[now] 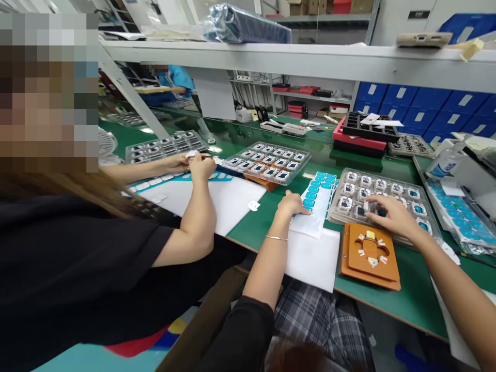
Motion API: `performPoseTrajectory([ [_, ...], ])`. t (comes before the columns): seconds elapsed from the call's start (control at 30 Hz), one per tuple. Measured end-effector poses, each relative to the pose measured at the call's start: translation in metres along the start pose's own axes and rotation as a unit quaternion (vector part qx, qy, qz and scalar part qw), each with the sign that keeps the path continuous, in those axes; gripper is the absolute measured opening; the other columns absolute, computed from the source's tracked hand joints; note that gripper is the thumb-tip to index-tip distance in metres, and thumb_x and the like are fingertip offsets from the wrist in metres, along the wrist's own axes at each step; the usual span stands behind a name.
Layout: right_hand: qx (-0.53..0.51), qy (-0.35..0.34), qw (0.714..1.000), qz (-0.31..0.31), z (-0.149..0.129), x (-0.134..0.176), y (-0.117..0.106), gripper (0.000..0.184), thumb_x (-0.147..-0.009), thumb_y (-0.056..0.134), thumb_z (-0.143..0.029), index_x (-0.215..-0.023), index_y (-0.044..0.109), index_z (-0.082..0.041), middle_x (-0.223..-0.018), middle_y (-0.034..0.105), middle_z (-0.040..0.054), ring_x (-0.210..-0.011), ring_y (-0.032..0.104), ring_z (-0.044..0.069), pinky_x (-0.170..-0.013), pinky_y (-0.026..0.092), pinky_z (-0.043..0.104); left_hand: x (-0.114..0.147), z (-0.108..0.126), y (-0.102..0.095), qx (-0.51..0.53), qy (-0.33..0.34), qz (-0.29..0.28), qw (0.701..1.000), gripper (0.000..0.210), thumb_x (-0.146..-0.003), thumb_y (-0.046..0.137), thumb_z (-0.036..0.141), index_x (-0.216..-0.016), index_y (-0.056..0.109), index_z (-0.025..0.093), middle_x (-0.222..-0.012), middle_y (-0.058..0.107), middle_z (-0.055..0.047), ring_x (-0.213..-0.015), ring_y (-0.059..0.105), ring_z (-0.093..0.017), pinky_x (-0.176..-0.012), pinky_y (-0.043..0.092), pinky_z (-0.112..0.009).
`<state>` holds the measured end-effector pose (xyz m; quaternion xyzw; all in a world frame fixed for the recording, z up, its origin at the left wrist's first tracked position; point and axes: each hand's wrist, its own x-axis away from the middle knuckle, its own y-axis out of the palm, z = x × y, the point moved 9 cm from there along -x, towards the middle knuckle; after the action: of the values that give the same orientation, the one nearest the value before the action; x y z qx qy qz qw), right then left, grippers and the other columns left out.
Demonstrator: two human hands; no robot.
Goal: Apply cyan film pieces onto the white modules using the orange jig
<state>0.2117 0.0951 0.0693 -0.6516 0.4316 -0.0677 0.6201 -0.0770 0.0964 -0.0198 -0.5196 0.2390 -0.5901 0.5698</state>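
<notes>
My left hand point(293, 203) is at the left edge of a white sheet of blue stickers point(320, 186), one finger lying across it and the others partly hidden. Over a clear plastic tray point(434, 230) on the right reaches my right hand point(393, 213), thumb and fingers closed around a small white part point(366, 205) at a pocket. Several white-framed parts with dark or blue middles fill the tray's other pockets. In front of the tray lies an orange fixture point(370, 256) with a shaped recess and small white pieces around it. White paper point(313, 258) lies under the sheet's near end.
To my left, a co-worker's hands point(197, 164) work over blue sticker strips. Another filled tray point(267, 160) rests partly on an orange block. Red and black trays point(364, 132) stand behind; a bottle point(445, 160) and bagged blue sheets point(465, 217) are at right. A shelf beam point(271, 54) crosses above.
</notes>
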Motion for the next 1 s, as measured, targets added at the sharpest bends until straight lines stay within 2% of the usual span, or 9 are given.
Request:
performPoseTrajectory([
  [0.1,0.035,-0.031,0.999,0.026,-0.011,-0.006,-0.003,0.041,-0.088,0.061,-0.047,-0.118,0.064,-0.019,-0.113,0.071,0.0118,-0.101,0.062,0.033,-0.085,0.051,0.051,0.0,0.001,-0.001,0.008,0.009,0.007,1.0,0.04,-0.087,0.069,0.042,-0.114,0.063,0.014,-0.132,0.056,-0.011,-0.11,0.061,-0.022,-0.096,0.052,-0.042],
  [0.17,0.04,-0.054,0.997,0.023,-0.023,-0.008,0.001,0.042,-0.091,0.058,-0.048,-0.122,0.061,-0.019,-0.121,0.068,0.0125,-0.107,0.059,0.034,-0.09,0.049,0.052,0.0,0.001,-0.001,0.012,0.01,0.012,1.0,0.05,-0.073,0.08,0.047,-0.107,0.067,0.014,-0.134,0.052,-0.012,-0.11,0.062,-0.024,-0.097,0.051,-0.038],
  [0.23,0.027,-0.072,0.997,-0.029,-0.035,-0.01,0.015,0.042,-0.094,0.053,-0.046,-0.127,0.058,-0.02,-0.122,0.067,0.013,-0.11,0.057,0.033,-0.092,0.048,0.051,-0.001,-0.001,0.0,0.015,0.007,0.016,1.0,0.059,-0.058,0.088,0.049,-0.101,0.069,0.015,-0.134,0.05,-0.012,-0.109,0.063,-0.025,-0.096,0.051,-0.031],
  [0.3,0.027,-0.068,0.994,-0.082,-0.043,-0.011,0.03,0.044,-0.096,0.048,-0.042,-0.132,0.054,-0.018,-0.122,0.066,0.0155,-0.114,0.055,0.035,-0.091,0.048,0.052,-0.003,-0.003,0.001,0.016,0.005,0.018,1.0,0.062,-0.051,0.09,0.05,-0.098,0.07,0.015,-0.131,0.05,-0.012,-0.107,0.064,-0.025,-0.092,0.052,-0.027],
  [0.43,0.041,-0.034,0.995,-0.09,-0.043,-0.015,0.039,0.042,-0.097,0.044,-0.034,-0.135,0.05,-0.017,-0.118,0.067,0.017,-0.116,0.053,0.037,-0.09,0.045,0.055,-0.008,-0.004,0.001,0.015,0.01,0.033,0.999,0.058,-0.052,0.09,0.048,-0.096,0.068,0.016,-0.123,0.054,-0.01,-0.101,0.065,-0.023,-0.085,0.053,-0.026],
  [0.57,0.06,-0.056,0.993,-0.086,-0.047,-0.014,0.043,0.034,-0.098,0.041,-0.029,-0.128,0.053,-0.019,-0.119,0.066,0.0171,-0.114,0.054,0.035,-0.089,0.042,0.054,-0.003,0.004,-0.005,0.012,0.032,0.069,0.997,0.044,-0.058,0.088,0.038,-0.088,0.065,0.016,-0.12,0.055,-0.013,-0.102,0.063,-0.027,-0.083,0.052,-0.03],
  [0.77,0.062,-0.069,0.995,-0.042,-0.051,-0.014,0.041,0.025,-0.096,0.044,-0.02,-0.117,0.058,-0.02,-0.108,0.069,0.0143,-0.107,0.057,0.032,-0.094,0.037,0.054,0.026,0.045,-0.015,0.047,0.147,0.137,0.978,0.022,-0.072,0.075,0.016,-0.085,0.056,0.018,-0.091,0.064,-0.004,-0.09,0.064,-0.022,-0.079,0.048,-0.031],
  [0.9,-0.056,-0.036,0.998,0.015,-0.049,-0.015,0.02,0.016,-0.093,0.054,-0.026,-0.108,0.059,-0.022,-0.1,0.07,0.0097,-0.099,0.061,0.029,-0.085,0.045,0.047,0.055,0.079,-0.024,0.106,0.273,0.204,0.934,0.022,-0.08,0.068,0.016,-0.094,0.051,0.019,-0.093,0.064,-0.002,-0.086,0.062,-0.017,-0.077,0.047,-0.028],
  [1.0,-0.156,0.001,0.982,0.104,-0.043,-0.003,-0.021,0.018,-0.093,0.057,-0.031,-0.109,0.056,-0.024,-0.096,0.068,0.0064,-0.087,0.065,0.023,-0.07,0.049,0.037,0.093,0.106,-0.032,0.157,0.444,0.296,0.831,0.011,-0.086,0.062,0.019,-0.086,0.051,0.02,-0.085,0.064,-0.002,-0.08,0.061,-0.016,-0.077,0.048,-0.03],
])
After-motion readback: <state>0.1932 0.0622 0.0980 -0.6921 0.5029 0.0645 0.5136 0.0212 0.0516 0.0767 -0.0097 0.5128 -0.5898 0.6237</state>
